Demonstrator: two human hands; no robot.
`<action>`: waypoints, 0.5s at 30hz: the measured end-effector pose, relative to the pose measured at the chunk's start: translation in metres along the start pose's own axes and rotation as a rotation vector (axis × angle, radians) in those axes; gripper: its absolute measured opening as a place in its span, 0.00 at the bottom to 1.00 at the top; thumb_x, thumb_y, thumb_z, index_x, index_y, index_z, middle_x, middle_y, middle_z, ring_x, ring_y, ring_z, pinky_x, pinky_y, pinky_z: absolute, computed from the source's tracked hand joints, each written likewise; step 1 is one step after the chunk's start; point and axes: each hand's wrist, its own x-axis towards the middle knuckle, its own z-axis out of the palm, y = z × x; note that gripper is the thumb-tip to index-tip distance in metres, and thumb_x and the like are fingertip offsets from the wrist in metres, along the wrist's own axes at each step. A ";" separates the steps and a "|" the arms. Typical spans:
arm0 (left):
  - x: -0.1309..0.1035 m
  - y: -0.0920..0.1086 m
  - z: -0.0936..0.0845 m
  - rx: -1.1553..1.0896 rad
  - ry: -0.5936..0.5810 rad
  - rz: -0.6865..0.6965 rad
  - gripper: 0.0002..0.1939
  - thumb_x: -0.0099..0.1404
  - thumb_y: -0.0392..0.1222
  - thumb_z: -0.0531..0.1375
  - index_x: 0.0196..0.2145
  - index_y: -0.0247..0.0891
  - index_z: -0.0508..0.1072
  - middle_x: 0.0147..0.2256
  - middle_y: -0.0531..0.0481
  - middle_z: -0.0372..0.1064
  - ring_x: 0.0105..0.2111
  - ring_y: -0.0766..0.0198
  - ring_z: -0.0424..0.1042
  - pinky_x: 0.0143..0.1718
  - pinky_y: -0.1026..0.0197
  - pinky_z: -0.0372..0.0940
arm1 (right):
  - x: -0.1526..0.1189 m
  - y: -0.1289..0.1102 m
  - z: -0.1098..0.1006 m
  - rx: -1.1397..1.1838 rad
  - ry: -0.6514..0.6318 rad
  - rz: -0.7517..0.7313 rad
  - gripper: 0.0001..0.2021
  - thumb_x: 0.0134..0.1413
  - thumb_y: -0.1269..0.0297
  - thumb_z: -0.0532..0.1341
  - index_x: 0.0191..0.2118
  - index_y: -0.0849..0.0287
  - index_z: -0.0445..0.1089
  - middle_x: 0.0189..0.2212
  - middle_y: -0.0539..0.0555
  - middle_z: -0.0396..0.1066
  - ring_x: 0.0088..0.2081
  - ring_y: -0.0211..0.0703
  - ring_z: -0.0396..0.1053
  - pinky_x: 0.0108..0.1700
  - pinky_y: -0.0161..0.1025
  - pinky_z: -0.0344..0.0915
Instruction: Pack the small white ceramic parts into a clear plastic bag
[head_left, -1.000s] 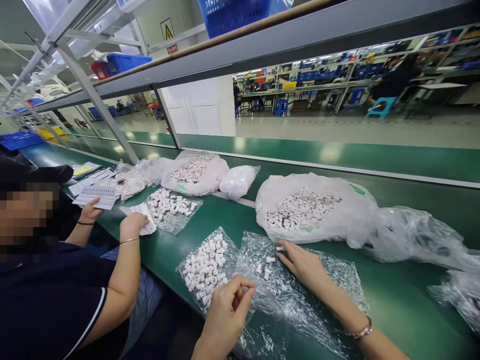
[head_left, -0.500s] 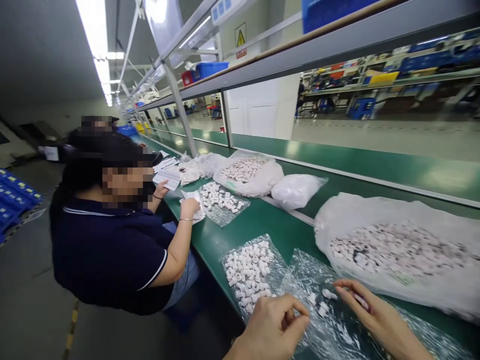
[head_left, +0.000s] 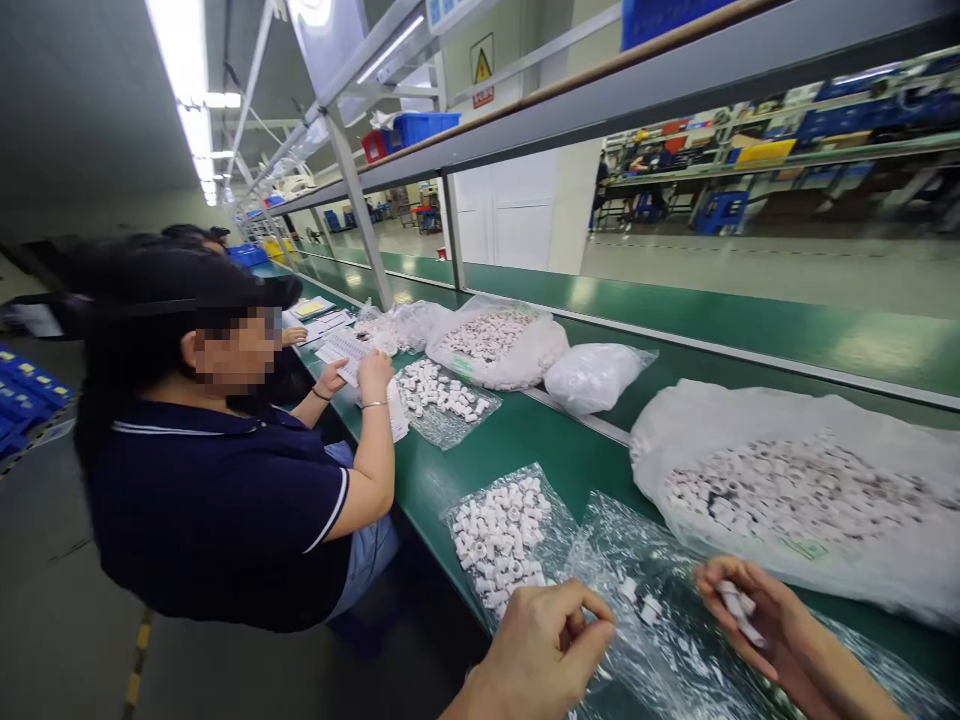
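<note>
My right hand (head_left: pixel 780 625) curls around small white plastic fittings (head_left: pixel 741 612), held above a clear plastic bag (head_left: pixel 622 530). A couple of similar white pieces (head_left: pixel 649 607) lie on that bag, between my hands. My left hand (head_left: pixel 551 640) is closed in a pinch over the bag's left part; whatever is between thumb and fingers is hidden. Just beyond my left hand, a heap of white fittings (head_left: pixel 501 535) rests on another clear bag. Past my right hand sits a large white sack (head_left: pixel 750 400), open and full of small whitish pieces.
A co-worker (head_left: pixel 225 500) sits on the left, handling sheets of labels (head_left: pixel 346 355). Farther along the green bench (head_left: pixel 525 430) are another bag of fittings (head_left: pixel 439 395), an open sack (head_left: pixel 551 345) and a closed white bag (head_left: pixel 592 378). A shelf (head_left: pixel 675 85) runs overhead.
My right hand has drawn back right and turned palm-up, with white fittings now showing in it. A piece near its fingertips has left the bag. My left hand stays nearly still.
</note>
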 end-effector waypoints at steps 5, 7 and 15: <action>-0.005 0.006 -0.004 0.035 -0.024 -0.021 0.09 0.70 0.43 0.56 0.37 0.39 0.75 0.22 0.58 0.57 0.23 0.71 0.59 0.26 0.68 0.52 | -0.019 0.006 0.022 -0.493 0.116 -0.197 0.18 0.62 0.43 0.55 0.38 0.54 0.65 0.29 0.51 0.67 0.28 0.43 0.65 0.30 0.38 0.59; -0.005 0.003 -0.006 0.055 -0.049 -0.018 0.13 0.71 0.46 0.54 0.37 0.38 0.75 0.22 0.58 0.55 0.22 0.70 0.58 0.25 0.68 0.51 | -0.022 0.012 0.033 -0.720 0.113 -0.196 0.18 0.62 0.47 0.56 0.49 0.54 0.64 0.29 0.51 0.69 0.28 0.46 0.67 0.33 0.40 0.59; -0.014 -0.024 -0.002 0.046 0.073 0.010 0.26 0.63 0.67 0.57 0.36 0.39 0.76 0.19 0.56 0.62 0.18 0.68 0.62 0.21 0.69 0.60 | -0.044 0.020 0.056 -0.582 0.155 -0.164 0.12 0.62 0.53 0.58 0.43 0.56 0.67 0.32 0.53 0.72 0.35 0.45 0.69 0.37 0.37 0.63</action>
